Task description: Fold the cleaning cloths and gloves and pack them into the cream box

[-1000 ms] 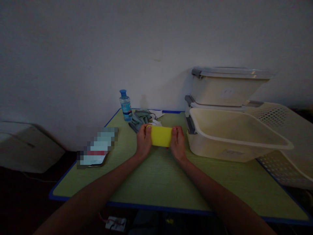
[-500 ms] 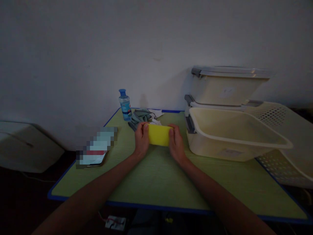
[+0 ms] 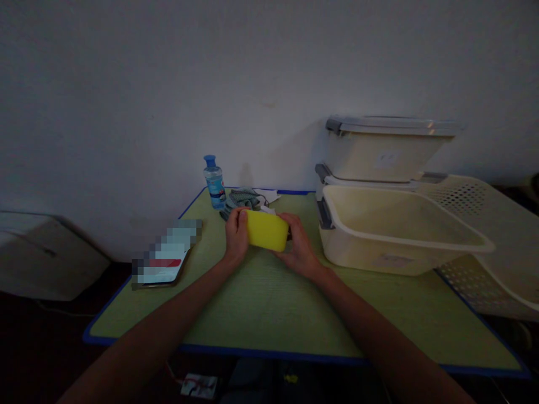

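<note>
Both my hands hold a flat yellow rectangular object (image 3: 266, 230) just above the green table (image 3: 269, 314), near its middle. My left hand (image 3: 236, 238) grips its left end with the thumb on top. My right hand (image 3: 300, 247) cups its right end from below. The object is tilted, its right end lower. Behind it lies a crumpled grey-green cloth (image 3: 241, 199) and some white paper (image 3: 269, 196).
A small water bottle with a blue cap (image 3: 214, 182) stands at the back left. A phone (image 3: 162, 264) lies at the table's left edge. An open cream tub (image 3: 400, 233) sits to the right, lidded tubs (image 3: 385, 148) stacked behind it, a perforated basket (image 3: 492, 224) further right.
The yellow object has shifted a little left and tilted. My right hand has turned under its right end; my left hand has moved slightly left with it.
</note>
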